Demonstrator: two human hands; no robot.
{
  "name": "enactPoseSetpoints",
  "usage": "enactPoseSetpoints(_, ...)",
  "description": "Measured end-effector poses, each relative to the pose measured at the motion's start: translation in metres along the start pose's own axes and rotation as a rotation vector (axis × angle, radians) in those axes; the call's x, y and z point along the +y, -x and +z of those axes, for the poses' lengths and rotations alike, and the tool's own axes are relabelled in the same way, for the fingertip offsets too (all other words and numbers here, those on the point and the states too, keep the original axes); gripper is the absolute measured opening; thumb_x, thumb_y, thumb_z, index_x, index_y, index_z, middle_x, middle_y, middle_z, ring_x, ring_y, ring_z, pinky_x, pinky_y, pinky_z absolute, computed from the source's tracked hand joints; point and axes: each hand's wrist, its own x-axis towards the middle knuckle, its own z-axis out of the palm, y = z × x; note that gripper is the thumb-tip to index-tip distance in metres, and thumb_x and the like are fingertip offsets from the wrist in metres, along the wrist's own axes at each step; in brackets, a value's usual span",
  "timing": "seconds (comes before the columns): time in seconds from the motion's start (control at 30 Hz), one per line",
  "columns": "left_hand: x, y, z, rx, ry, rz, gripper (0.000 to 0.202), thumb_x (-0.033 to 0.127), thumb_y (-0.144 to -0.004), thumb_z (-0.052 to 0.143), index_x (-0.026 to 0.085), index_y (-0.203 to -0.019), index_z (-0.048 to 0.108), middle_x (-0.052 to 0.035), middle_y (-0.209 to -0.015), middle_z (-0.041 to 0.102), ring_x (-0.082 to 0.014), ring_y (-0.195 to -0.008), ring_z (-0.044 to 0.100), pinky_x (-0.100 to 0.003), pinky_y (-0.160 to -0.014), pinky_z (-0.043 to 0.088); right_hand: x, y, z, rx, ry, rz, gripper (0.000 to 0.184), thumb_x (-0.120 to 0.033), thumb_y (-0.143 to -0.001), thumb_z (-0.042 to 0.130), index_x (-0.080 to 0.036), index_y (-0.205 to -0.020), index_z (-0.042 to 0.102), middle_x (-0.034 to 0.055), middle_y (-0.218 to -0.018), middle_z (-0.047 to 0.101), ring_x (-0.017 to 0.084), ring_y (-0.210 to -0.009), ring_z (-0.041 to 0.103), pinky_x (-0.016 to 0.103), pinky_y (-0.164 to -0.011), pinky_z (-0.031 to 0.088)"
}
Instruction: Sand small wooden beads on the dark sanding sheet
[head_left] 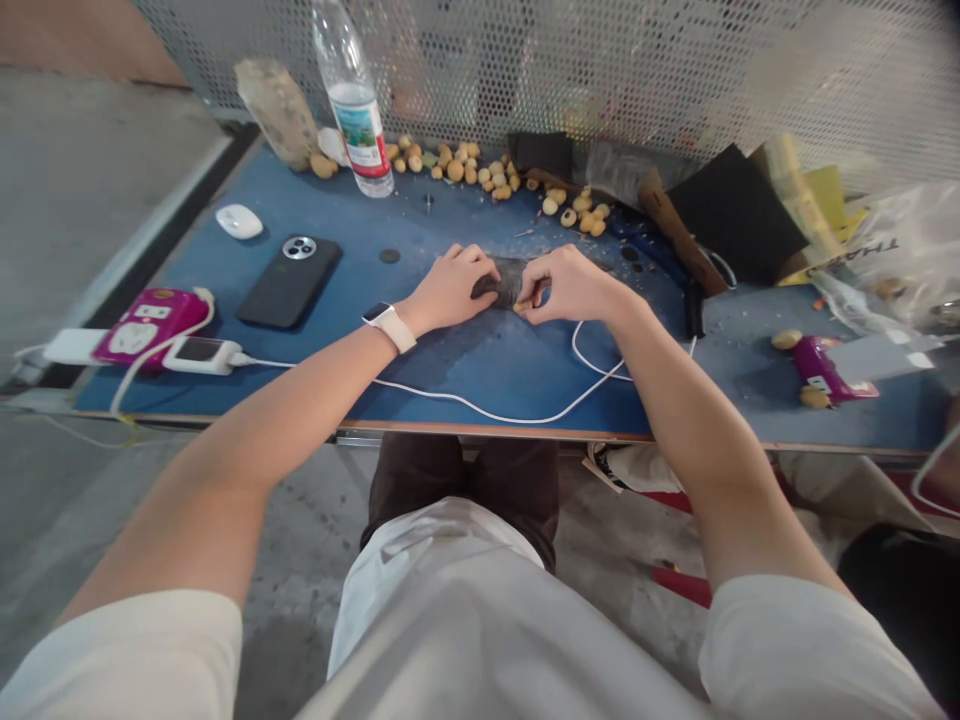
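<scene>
Phone point(289, 285): on the desk point(450, 365), left of the hands point(456, 287)
Fruits point(454, 170): behind the hands, mostly right of the bottle point(363, 130)

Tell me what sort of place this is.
Probably a workshop of some kind: a marked blue worktop strewn with small tan pieces, a perforated panel behind it, and a bare grey floor.

Matt and rough-looking, that dark piece point(509, 284); clear, glossy plastic on the bottle point(360, 135), perforated metal for the panel point(637, 70), matt counter point(457, 365).
</scene>
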Motion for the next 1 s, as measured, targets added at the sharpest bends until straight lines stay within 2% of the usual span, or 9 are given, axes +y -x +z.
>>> enactPoseSetpoints(0.13,-0.001,0.000,0.000,0.021,0.005,0.000,0.029,0.039,-0.117,0.083,0.030,-0.144,0.089,-0.0142,-0.150,0.077,-0.0455,-0.153,0.068,-0.072,-0.142,0.054,0.002,-0.004,-0.001,0.099,0.053,0.023,0.018,-0.038,-0.083,0.108,-0.029,-0.089,0.094,0.0040,-0.094,0.090,0.030,-0.091,0.084,0.053,-0.101,0.070)
enactPoseSetpoints(0.23,-0.001,0.000,0.001,0.036,-0.004,0.012,0.027,0.037,-0.117,0.081,0.029,-0.142,0.089,-0.0137,-0.148,0.078,-0.0445,-0.150,0.069,-0.072,-0.140,0.055,0.001,-0.004,-0.004,0.037,0.055,0.026,0.013,-0.036,-0.083,0.104,-0.029,-0.087,0.093,0.0027,-0.090,0.089,0.030,-0.092,0.085,0.053,-0.104,0.068)
enactPoseSetpoints(0.33,-0.002,0.000,0.003,0.033,-0.022,0.006,0.027,0.036,-0.117,0.080,0.028,-0.141,0.089,-0.0145,-0.149,0.078,-0.0444,-0.149,0.070,-0.072,-0.140,0.056,0.000,-0.002,-0.004,-0.025,0.026,0.028,0.011,-0.033,-0.083,0.101,-0.028,-0.085,0.091,0.0007,-0.086,0.088,0.027,-0.088,0.084,0.048,-0.099,0.067)
enactPoseSetpoints(0.53,-0.003,0.000,0.005,0.043,-0.031,0.002,0.029,0.037,-0.117,0.080,0.028,-0.143,0.089,-0.0151,-0.151,0.078,-0.0453,-0.152,0.070,-0.073,-0.140,0.056,-0.003,-0.003,0.005,0.159,0.072,0.052,0.010,-0.028,-0.085,0.098,-0.024,-0.086,0.090,0.0061,-0.093,0.089,0.028,-0.089,0.082,0.049,-0.098,0.066)
enactPoseSetpoints(0.7,-0.002,0.001,0.003,0.028,-0.018,0.002,0.030,0.037,-0.116,0.079,0.028,-0.143,0.089,-0.0153,-0.148,0.078,-0.0456,-0.151,0.070,-0.072,-0.140,0.057,-0.008,-0.007,0.011,0.054,0.037,-0.003,0.010,-0.033,-0.083,0.099,-0.028,-0.088,0.092,0.0022,-0.088,0.087,0.030,-0.090,0.084,0.050,-0.101,0.066)
enactPoseSetpoints(0.87,-0.002,0.000,0.003,0.031,-0.017,0.004,0.031,0.038,-0.116,0.081,0.028,-0.144,0.089,-0.0161,-0.149,0.078,-0.0463,-0.150,0.069,-0.073,-0.139,0.056,-0.005,-0.014,0.009,0.172,0.091,0.037,0.009,-0.030,-0.082,0.097,-0.027,-0.090,0.093,0.0059,-0.091,0.087,0.032,-0.092,0.082,0.054,-0.102,0.067)
enactPoseSetpoints(1.0,-0.002,0.001,0.004,0.036,-0.034,0.001,0.029,0.036,-0.117,0.077,0.027,-0.141,0.090,-0.0158,-0.147,0.079,-0.0449,-0.148,0.071,-0.071,-0.138,0.057,-0.008,-0.008,0.009,0.039,0.036,-0.011,0.008,-0.032,-0.084,0.094,-0.027,-0.090,0.092,0.0025,-0.085,0.085,0.028,-0.089,0.081,0.049,-0.100,0.066)
